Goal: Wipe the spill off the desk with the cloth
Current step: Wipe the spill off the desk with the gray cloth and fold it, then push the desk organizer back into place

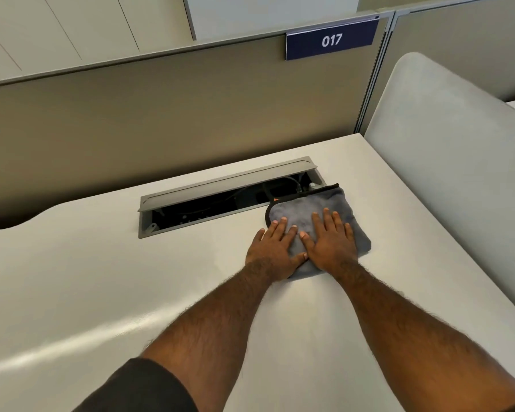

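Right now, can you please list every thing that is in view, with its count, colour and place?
desk: one, white, fills the lower view
cloth: one, grey with dark edging, flat on the desk under both hands; its far corner lies over the cable tray
cable tray: one, grey with dark inside, sunk in the desk, lid open, cables inside
partition: one, beige, behind the desk
sign: one, blue with white 017, on top of the partition at right
side screen: one, light grey, along the desk's right edge
spill: none visible
sleeve: one, dark, bottom left
left hand: flat on the cloth
right hand: flat on the cloth
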`<state>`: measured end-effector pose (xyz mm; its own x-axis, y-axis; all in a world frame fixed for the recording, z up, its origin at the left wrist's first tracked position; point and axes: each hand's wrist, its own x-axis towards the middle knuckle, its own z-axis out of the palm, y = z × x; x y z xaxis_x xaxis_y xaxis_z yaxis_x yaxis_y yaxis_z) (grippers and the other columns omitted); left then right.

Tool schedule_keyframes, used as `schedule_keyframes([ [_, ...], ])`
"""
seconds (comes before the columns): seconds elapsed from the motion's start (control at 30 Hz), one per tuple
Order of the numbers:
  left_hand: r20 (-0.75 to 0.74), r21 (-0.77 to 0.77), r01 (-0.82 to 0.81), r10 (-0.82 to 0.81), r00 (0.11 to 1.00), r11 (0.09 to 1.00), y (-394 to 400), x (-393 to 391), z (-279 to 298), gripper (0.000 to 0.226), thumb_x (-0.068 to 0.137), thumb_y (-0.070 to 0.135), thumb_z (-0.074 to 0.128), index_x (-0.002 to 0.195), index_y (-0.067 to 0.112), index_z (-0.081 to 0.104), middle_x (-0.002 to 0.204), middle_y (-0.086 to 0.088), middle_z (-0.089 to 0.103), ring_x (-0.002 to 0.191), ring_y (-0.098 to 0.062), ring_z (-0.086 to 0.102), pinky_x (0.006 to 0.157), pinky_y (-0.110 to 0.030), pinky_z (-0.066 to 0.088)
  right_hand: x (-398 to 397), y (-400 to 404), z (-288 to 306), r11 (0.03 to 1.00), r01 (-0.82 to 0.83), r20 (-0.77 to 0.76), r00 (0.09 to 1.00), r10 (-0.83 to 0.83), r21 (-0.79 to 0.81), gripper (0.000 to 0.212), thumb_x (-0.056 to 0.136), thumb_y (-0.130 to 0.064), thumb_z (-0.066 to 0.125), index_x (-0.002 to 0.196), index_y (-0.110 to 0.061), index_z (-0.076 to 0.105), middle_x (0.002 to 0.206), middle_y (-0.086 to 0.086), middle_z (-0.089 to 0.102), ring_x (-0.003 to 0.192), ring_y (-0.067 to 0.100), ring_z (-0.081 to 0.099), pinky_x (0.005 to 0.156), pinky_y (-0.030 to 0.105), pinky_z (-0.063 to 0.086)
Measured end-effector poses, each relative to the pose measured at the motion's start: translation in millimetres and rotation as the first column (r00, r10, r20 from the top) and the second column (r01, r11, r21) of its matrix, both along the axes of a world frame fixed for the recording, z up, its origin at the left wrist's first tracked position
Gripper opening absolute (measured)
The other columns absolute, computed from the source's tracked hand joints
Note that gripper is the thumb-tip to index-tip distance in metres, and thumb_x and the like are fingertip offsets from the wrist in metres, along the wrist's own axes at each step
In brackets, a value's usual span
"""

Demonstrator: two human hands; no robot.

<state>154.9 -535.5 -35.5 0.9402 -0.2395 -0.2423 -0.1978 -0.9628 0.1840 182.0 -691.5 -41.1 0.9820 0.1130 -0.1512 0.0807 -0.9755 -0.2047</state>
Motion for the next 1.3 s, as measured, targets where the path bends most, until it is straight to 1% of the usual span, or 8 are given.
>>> schedule_keyframes([
  [0.1,-0.043,0.044,0.028,-0.026,0.999,0.999,0,4,5,0.08,0.09,0.068,0.022,0.152,0.025,-0.003,0.162,-0.003,-0.012,0.149,-0.021,-0.008,0.121,-0.043,0.001,5,1,4,1.0,-0.011,-0.102,0.995,0.009,-0.016,0.071,0.095,-0.062,0.016,0.152,-0.026,-0.007,0.162,0.007,-0.009,0.148,0.027,-0.007,0.119,0.048,-0.004],
  [0.17,-0.058,-0.015,0.018,-0.019,0.998,1.0,1,5,12,0.079,0.091,0.065,0.027,0.153,0.023,0.001,0.162,-0.005,-0.008,0.149,-0.022,-0.005,0.121,-0.042,0.003,9,4,13,1.0,0.011,-0.154,0.988,-0.009,0.007,0.073,0.094,-0.064,0.019,0.152,-0.026,-0.002,0.162,0.009,-0.006,0.148,0.029,-0.005,0.117,0.05,-0.003],
  [0.3,0.054,-0.211,-0.069,0.082,0.995,0.975,21,2,30,0.074,0.094,0.051,0.04,0.153,0.02,0.008,0.163,-0.005,0.001,0.149,-0.023,0.003,0.12,-0.038,0.006,5,24,35,0.999,0.01,-0.042,0.999,-0.007,0.054,0.067,0.096,-0.058,0.025,0.15,-0.02,0.02,0.158,0.01,0.025,0.143,0.031,0.025,0.116,0.053,0.017],
  [0.4,0.14,-0.201,-0.098,0.128,0.982,0.975,49,-7,40,0.069,0.096,0.049,0.036,0.153,0.02,0.009,0.163,-0.004,0.002,0.149,-0.023,0.003,0.12,-0.038,0.007,-4,57,46,0.993,-0.032,0.027,0.999,0.029,0.118,0.062,0.097,-0.055,0.028,0.148,-0.019,0.027,0.153,0.008,0.036,0.138,0.027,0.035,0.115,0.05,0.023],
  [0.63,0.149,-0.162,-0.276,0.3,0.942,0.948,151,-52,45,0.067,0.097,0.055,0.024,0.153,0.022,0.008,0.163,-0.002,-0.002,0.15,-0.025,-0.001,0.119,-0.043,0.007,-43,146,58,0.97,-0.117,0.017,0.993,0.116,0.211,0.065,0.097,-0.058,0.027,0.15,-0.021,0.025,0.158,0.005,0.025,0.145,0.025,0.024,0.118,0.045,0.019],
  [0.9,0.189,-0.216,-0.456,0.495,0.848,0.863,305,-163,45,0.067,0.096,0.056,0.023,0.153,0.022,0.012,0.162,0.0,0.001,0.15,-0.021,0.001,0.119,-0.039,0.004,-114,264,68,0.912,-0.302,0.086,0.953,0.29,0.279,0.063,0.097,-0.055,0.031,0.148,-0.017,0.031,0.157,0.007,0.03,0.144,0.024,0.026,0.118,0.04,0.02],
  [1.13,0.233,-0.314,-0.603,0.676,0.699,0.733,411,-290,44,0.057,0.095,0.055,0.034,0.137,0.02,0.051,0.153,0.001,0.038,0.143,-0.017,0.031,0.115,-0.032,0.023,-184,385,66,0.825,-0.441,0.074,0.892,0.445,0.353,0.062,0.098,-0.053,0.034,0.148,-0.017,0.032,0.156,0.006,0.03,0.144,0.021,0.025,0.117,0.034,0.018],
  [1.3,0.248,-0.305,-0.722,0.784,0.569,0.621,481,-376,33,0.076,0.084,0.065,0.022,0.117,0.015,0.067,0.135,-0.003,0.059,0.129,-0.021,0.05,0.106,-0.034,0.037,-236,465,59,0.741,-0.545,0.045,0.816,0.577,0.393,0.064,0.097,-0.055,0.034,0.149,-0.019,0.028,0.158,0.004,0.027,0.145,0.017,0.022,0.115,0.031,0.016],
])
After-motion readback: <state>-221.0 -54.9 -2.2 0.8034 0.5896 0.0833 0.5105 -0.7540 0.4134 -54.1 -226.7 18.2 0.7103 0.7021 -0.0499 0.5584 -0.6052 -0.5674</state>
